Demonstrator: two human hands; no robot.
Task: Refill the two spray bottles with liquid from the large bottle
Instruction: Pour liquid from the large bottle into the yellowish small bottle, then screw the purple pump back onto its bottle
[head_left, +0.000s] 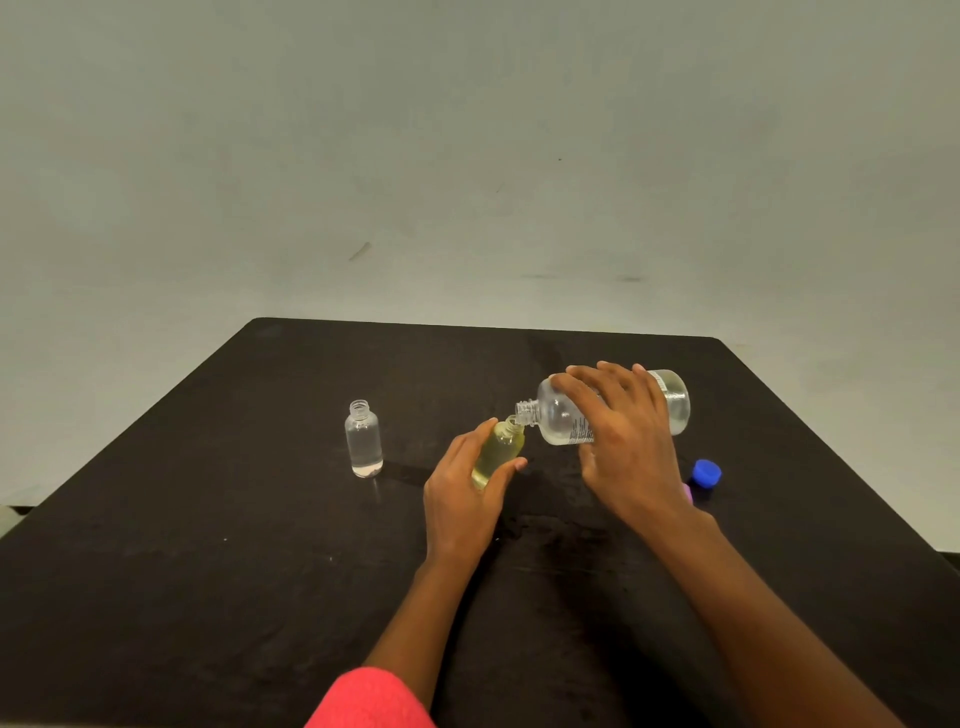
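Grips the large bottle (558, 421) in the right hand (628, 436), tipped almost level, neck at the mouth of a yellowish spray bottle (501, 449) tilted in the left hand (462, 493). Shows a clear spray bottle (363, 439) upright, uncapped, further left on the black table (208, 519), blue cap (705, 473) at right

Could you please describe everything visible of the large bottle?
The large bottle looks like clear plastic, round-bodied, with a threaded neck, no cap and a label of small print. It is tipped almost level above the table, neck to the left, its mouth at the mouth of the small yellowish bottle that the left hand holds. The right hand grips its body from above. A little clear liquid seems to lie along its lower side.
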